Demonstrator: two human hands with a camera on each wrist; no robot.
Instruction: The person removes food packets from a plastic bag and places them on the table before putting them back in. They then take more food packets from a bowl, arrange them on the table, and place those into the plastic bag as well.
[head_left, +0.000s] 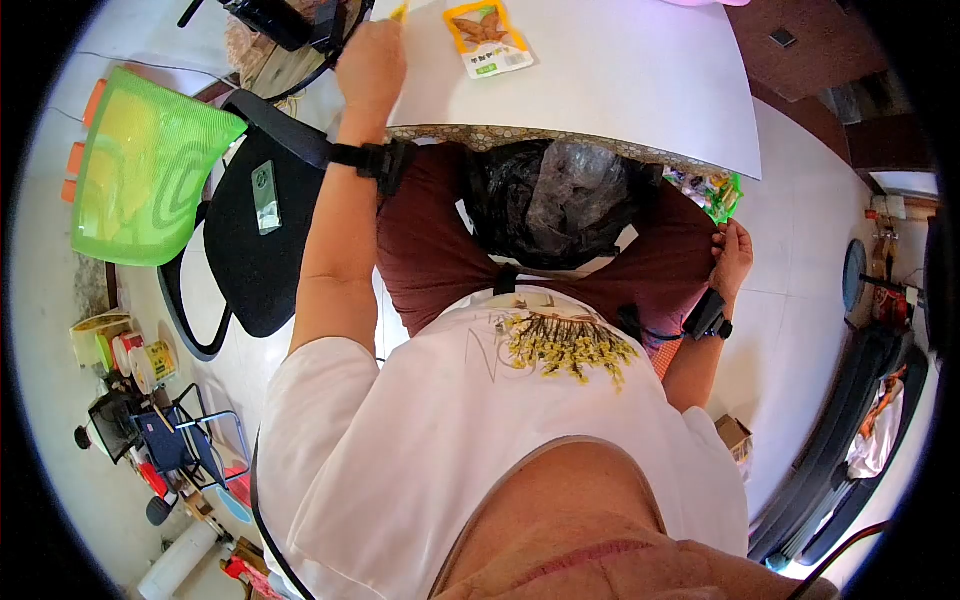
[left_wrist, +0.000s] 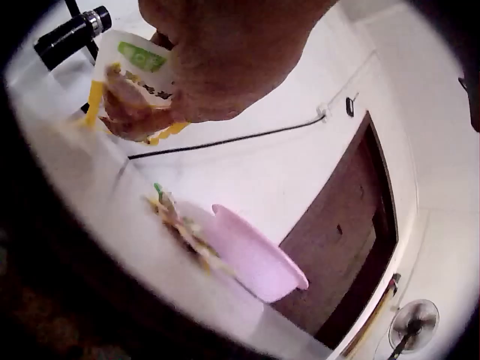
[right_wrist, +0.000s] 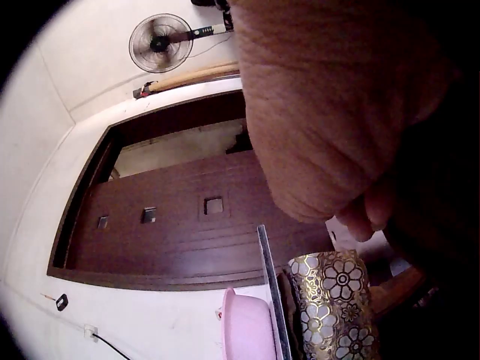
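Observation:
My left hand (head_left: pixel 375 72) is raised over the left end of the white table. It grips a snack packet (left_wrist: pixel 139 97), whose yellow edge, white band and green label show in the left wrist view; in the head view only a yellow sliver of it appears past the fingers. Another yellow-and-white snack packet (head_left: pixel 487 38) lies flat on the table, right of this hand. My right hand (head_left: pixel 733 258) hangs low beside my right thigh with loosely bent fingers. Just above those fingers is a green bag (head_left: pixel 735 200) with colourful small pieces in it.
A pink basin (left_wrist: pixel 259 259) stands on the table (head_left: pixel 640 90). A black plastic bag (head_left: pixel 560 200) sits between my knees under the table edge. To the left is a black chair (head_left: pixel 255 270) with a green mesh back (head_left: pixel 150 170). A dark device (head_left: pixel 270 22) stands at upper left.

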